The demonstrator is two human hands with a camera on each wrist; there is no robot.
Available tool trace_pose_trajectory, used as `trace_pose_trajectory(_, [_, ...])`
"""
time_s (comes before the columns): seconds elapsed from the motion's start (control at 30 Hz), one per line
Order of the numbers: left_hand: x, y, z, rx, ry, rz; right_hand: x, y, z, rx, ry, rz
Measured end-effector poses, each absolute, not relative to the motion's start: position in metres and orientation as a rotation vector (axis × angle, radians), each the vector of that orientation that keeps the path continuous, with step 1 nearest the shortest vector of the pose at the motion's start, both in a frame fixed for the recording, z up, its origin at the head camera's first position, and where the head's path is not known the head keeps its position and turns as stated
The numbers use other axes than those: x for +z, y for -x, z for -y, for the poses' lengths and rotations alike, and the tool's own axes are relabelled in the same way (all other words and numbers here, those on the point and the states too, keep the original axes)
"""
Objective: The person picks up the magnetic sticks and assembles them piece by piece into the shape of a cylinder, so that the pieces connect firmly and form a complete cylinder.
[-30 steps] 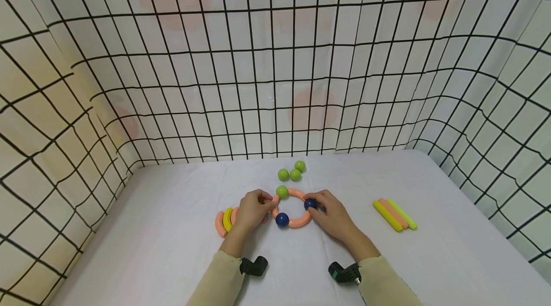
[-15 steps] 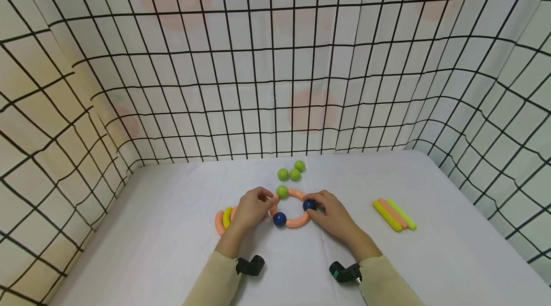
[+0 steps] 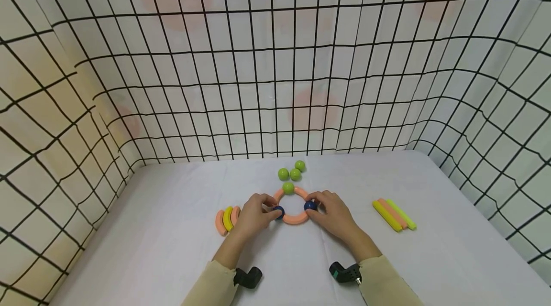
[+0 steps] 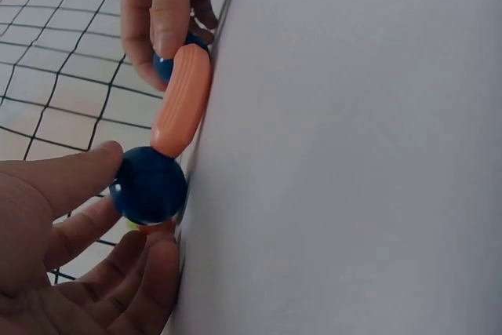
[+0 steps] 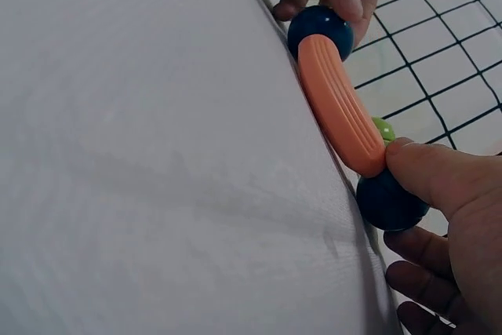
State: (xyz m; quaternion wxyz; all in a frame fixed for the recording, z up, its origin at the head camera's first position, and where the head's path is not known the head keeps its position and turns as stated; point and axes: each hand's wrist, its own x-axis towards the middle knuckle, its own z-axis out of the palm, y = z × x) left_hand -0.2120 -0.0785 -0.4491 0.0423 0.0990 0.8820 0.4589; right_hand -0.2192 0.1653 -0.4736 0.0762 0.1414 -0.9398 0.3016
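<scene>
A ring of curved orange rods and balls lies on the white cloth. At its front is a ribbed orange rod (image 3: 295, 219), with a blue ball at each end; a green ball (image 3: 288, 188) joins the rods at the back. My left hand (image 3: 254, 215) holds the left blue ball (image 4: 149, 186) between thumb and fingers. On the other side, my right hand (image 3: 333, 213) pinches the right blue ball (image 5: 390, 203), thumb near the rod's end. Fingers partly hide both balls in the head view.
Several loose green balls (image 3: 295, 174) lie behind the ring. Curved orange and yellow rods (image 3: 227, 219) sit left, partly behind my left hand. Straight yellow, orange and green sticks (image 3: 393, 215) lie to the right. Black netting (image 3: 275, 81) hangs before the white back wall.
My left hand has shifted from the ring's left rod to the left blue ball. The ball has moved back, and the green ball has moved slightly right and back. The right hand stays put.
</scene>
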Motion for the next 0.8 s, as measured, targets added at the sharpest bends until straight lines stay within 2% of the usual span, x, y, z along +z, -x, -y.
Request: trace_pose_trajectory(0.8, [-0.468,0.209,0.077,1.314,-0.393,-2.856,-0.461,0.218,-0.17,0.88,-0.443,2.934])
